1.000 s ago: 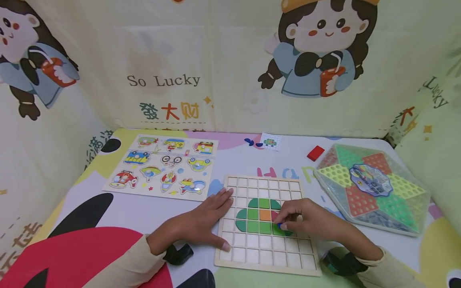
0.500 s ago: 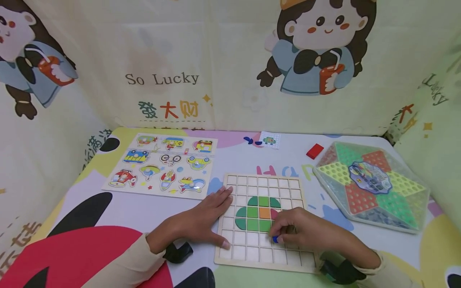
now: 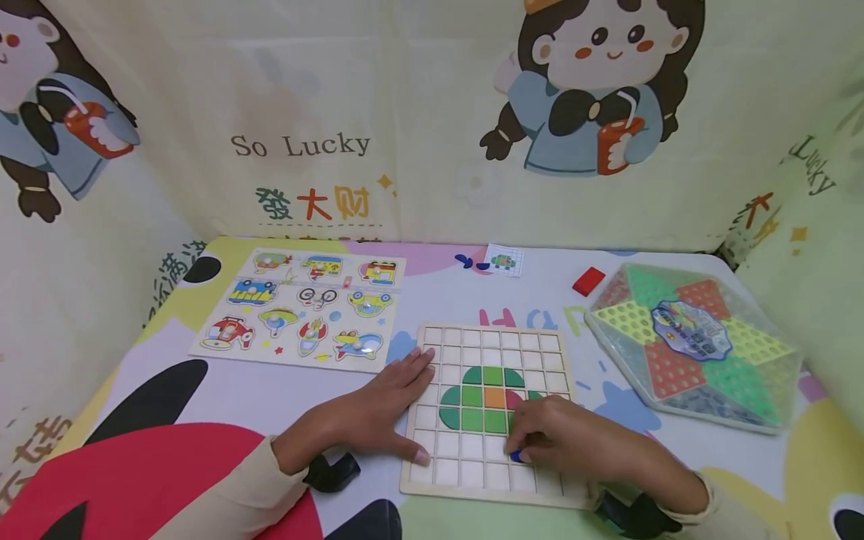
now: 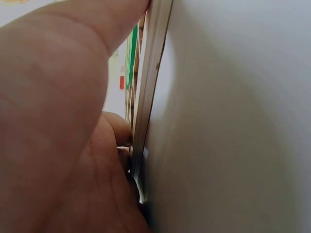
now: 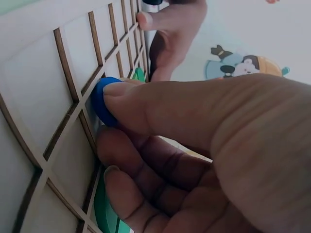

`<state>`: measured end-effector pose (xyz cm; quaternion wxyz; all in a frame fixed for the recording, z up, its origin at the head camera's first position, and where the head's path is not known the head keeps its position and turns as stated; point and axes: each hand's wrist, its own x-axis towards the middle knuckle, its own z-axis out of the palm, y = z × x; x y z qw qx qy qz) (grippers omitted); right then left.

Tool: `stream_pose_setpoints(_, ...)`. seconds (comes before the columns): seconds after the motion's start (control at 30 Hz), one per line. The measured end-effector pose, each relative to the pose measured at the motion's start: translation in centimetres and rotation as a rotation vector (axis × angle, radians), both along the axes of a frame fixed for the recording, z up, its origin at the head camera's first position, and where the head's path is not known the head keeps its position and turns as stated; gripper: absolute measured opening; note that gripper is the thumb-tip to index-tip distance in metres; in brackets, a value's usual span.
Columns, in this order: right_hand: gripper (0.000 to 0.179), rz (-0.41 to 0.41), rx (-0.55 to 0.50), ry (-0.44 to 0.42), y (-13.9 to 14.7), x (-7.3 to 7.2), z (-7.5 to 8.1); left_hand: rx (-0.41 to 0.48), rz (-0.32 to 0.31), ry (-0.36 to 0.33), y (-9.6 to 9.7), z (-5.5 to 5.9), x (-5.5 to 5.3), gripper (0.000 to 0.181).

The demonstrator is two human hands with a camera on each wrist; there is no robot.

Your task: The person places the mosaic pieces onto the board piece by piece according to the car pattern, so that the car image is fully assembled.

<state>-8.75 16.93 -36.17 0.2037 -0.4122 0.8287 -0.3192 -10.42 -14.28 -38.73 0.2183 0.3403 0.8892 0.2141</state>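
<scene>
My right hand [image 3: 574,439] pinches a small blue piece with a rounded edge [image 3: 516,456] between thumb and fingers. In the right wrist view the blue piece [image 5: 100,103] is at the grid of the wooden board [image 5: 46,167], the thumb over it. On the board [image 3: 466,474], green, orange and red pieces form a rounded pattern [image 3: 472,418]; the right hand hides its lower right part. My left hand [image 3: 367,420] rests along the board's left edge, fingers straight and thumb spread. The left wrist view shows its palm [image 4: 97,179] beside the board's rim [image 4: 148,92].
A small pattern card [image 3: 504,260] lies at the back beside loose blue pieces [image 3: 464,261]. A red block [image 3: 589,281] is near a clear hexagonal game box [image 3: 688,352] on the right. To the left lies a vehicle knob puzzle [image 3: 300,311]. Printed cloth hangs behind.
My right hand has moved toward the board's near edge with the blue piece, from the pattern's lower right to the row below. My left hand stays on the board's edge.
</scene>
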Motion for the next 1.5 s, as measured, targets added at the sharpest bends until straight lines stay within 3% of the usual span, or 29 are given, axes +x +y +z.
stream_pose_setpoints(0.23, 0.014, -0.048, 0.065, 0.013, -0.3, 0.1, -0.1, -0.006, -0.008, 0.000, -0.2, -0.3, 0.0, 0.115)
stream_pose_setpoints(0.57, 0.014, -0.023, -0.029, -0.034, 0.1, -0.3, 0.2, 0.017, -0.013, 0.010, -0.2, 0.0, -0.1, 0.114)
stream_pose_setpoints(0.77, 0.013, -0.065, -0.123, -0.093, 0.6, -1.1, 0.1, 0.012, 0.007, -0.006, -0.2, 0.0, 0.2, 0.113)
stream_pose_setpoints(0.9, 0.014, -0.163, -0.132, -0.076, 1.2, -1.6, 0.2, 0.007, 0.004, -0.009, -0.2, 0.0, 0.2, 0.113)
stream_pose_setpoints(1.03, 0.015, -0.311, -0.081, -0.043, 1.7, -2.9, 0.7, -0.003, 0.007, -0.007, -0.2, 0.0, 0.2, 0.113)
stream_pose_setpoints(1.17, 0.017, -0.399, -0.067, 0.039, 1.9, -4.8, 0.8, -0.009, 0.022, -0.010, -0.4, 0.1, 0.5, 0.114)
stream_pose_setpoints(1.5, 0.018, -0.437, -0.087, 0.137, 1.8, -9.9, 0.2, 0.011, -0.008, 0.012, -0.1, 0.1, 0.3, 0.113)
